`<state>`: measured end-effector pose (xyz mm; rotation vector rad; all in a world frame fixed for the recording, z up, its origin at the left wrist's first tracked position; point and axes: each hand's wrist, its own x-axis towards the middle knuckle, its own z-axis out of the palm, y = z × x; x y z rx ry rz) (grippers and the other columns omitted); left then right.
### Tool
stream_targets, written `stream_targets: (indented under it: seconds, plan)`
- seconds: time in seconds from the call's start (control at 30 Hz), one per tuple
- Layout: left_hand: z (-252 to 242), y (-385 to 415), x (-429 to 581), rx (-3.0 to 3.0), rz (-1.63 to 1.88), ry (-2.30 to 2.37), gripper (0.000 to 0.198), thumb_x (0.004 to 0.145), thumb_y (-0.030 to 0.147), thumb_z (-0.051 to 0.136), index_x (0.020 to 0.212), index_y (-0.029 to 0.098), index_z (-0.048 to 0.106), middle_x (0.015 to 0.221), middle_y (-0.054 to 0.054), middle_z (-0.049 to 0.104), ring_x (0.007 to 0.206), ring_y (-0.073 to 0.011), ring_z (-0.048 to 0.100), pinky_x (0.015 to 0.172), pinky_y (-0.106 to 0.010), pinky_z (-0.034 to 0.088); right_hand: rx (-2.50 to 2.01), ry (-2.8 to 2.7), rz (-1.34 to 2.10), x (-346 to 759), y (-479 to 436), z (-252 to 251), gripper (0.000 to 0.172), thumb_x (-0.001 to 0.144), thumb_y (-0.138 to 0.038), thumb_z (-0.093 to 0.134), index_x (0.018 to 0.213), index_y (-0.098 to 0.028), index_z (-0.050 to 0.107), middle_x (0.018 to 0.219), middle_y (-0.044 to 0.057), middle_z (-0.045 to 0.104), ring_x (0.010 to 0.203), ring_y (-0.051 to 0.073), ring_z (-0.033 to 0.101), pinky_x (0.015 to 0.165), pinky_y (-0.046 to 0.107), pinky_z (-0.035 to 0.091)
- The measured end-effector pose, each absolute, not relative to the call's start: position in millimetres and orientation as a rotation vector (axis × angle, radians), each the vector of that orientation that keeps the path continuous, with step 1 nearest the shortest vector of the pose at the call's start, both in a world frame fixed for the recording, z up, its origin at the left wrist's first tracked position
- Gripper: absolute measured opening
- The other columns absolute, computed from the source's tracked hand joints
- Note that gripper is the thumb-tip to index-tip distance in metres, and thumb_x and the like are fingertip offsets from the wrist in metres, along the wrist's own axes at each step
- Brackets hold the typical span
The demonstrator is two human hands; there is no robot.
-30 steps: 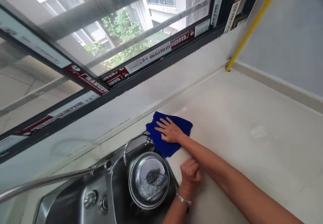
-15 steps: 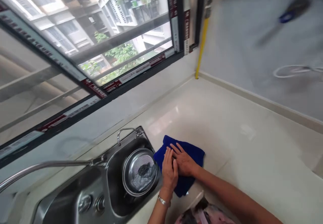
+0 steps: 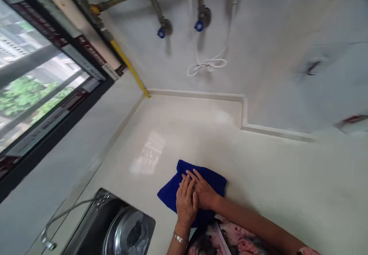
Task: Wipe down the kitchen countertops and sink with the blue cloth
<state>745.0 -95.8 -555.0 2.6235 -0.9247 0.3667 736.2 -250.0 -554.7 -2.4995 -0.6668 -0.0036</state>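
A blue cloth (image 3: 214, 179) lies flat on the cream countertop (image 3: 267, 182), near its front edge. Both my hands press down on it side by side. My left hand (image 3: 185, 203), with a bracelet at the wrist, has its fingers stretched flat on the cloth. My right hand (image 3: 202, 190) lies beside it, fingers spread flat over the cloth's middle. Neither hand grips anything.
A steel sink (image 3: 94, 230) with a round metal strainer bowl (image 3: 126, 234) sits at the lower left. A window (image 3: 34, 90) runs along the left. A yellow pipe (image 3: 130, 69), two blue-handled valves (image 3: 198, 25) and a white cord (image 3: 207, 65) hang on the back wall.
My left hand went from a fist on the counter to lying flat on the cloth beside my right hand. The view swung right, away from the window and toward the back wall.
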Motion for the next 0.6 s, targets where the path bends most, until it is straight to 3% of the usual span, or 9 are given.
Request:
stream_targets:
  seconds: [0.3, 0.47, 0.6]
  plan:
    - [-562, -250, 762, 2.133, 0.207, -1.618, 0.05, 0.098, 0.023, 0.051, 0.148, 0.021, 0.053, 0.154, -0.011, 0.058, 0.143, -0.0236, 0.054, 0.107, -0.039, 0.055, -2.632, 0.11, -0.027, 665, -381, -546, 0.062, 0.097, -0.031, 0.058, 0.158, -0.028, 0.046, 0.172, 0.005, 0.024, 0.161, 0.03, 0.009, 0.133, 0.058, 0.01]
    - [-570, -370, 741, 1.614, 0.063, -2.024, 0.053, 0.098, 0.02, 0.052, 0.151, 0.02, 0.05, 0.155, -0.009, 0.057, 0.145, -0.0236, 0.052, 0.112, -0.042, 0.055, -2.578, 0.732, -0.085, 590, -458, -543, 0.07, 0.096, -0.037, 0.058, 0.162, -0.027, 0.038, 0.172, 0.01, 0.022, 0.161, 0.032, 0.012, 0.132, 0.061, 0.008]
    - [-586, -422, 719, 1.431, 0.105, -2.091, 0.065, 0.097, 0.016, 0.05, 0.159, 0.024, 0.036, 0.155, -0.007, 0.057, 0.143, -0.0262, 0.054, 0.107, -0.046, 0.06, -2.514, 1.027, -0.233, 552, -482, -540, 0.076, 0.096, -0.044, 0.059, 0.165, -0.025, 0.033, 0.171, 0.013, 0.026, 0.16, 0.033, 0.014, 0.131, 0.062, 0.009]
